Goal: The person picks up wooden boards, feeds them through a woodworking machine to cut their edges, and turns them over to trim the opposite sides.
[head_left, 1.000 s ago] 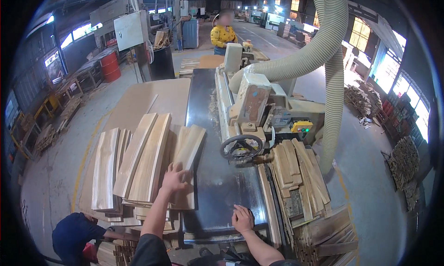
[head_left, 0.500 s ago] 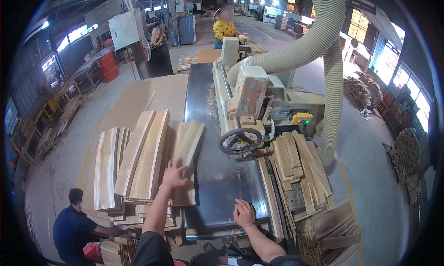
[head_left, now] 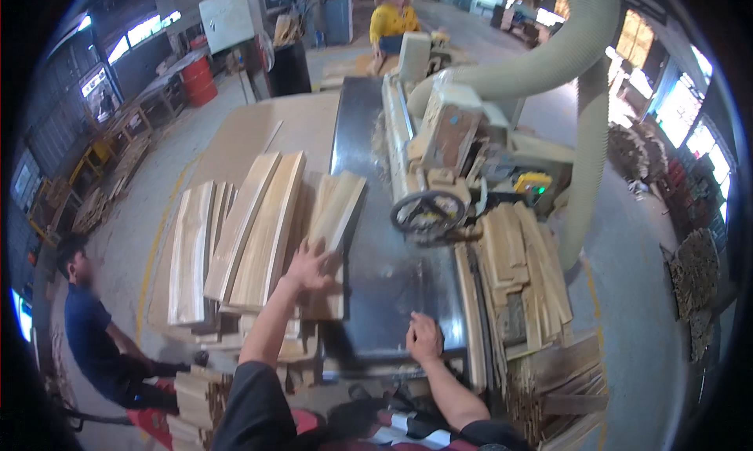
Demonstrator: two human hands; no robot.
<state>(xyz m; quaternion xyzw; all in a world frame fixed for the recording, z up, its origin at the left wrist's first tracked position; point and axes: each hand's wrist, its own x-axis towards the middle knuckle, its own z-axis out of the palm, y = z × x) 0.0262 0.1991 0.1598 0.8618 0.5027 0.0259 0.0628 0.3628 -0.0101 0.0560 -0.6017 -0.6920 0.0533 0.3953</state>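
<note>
Diagonally, pale board [head_left: 339, 208], long axis away and rightward, left hand [head_left: 311, 266] touching

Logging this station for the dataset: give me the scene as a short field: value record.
left hand: fingers spread, on or just above a pale board
right hand: fingers curled, at the dark metal bed; contact unclear
left of bed: stacked boards, brown panel behind
machine: black handwheel, thick hose
right of bed: wood strips
people: one in yellow beyond, one in dark blue lower left
</note>
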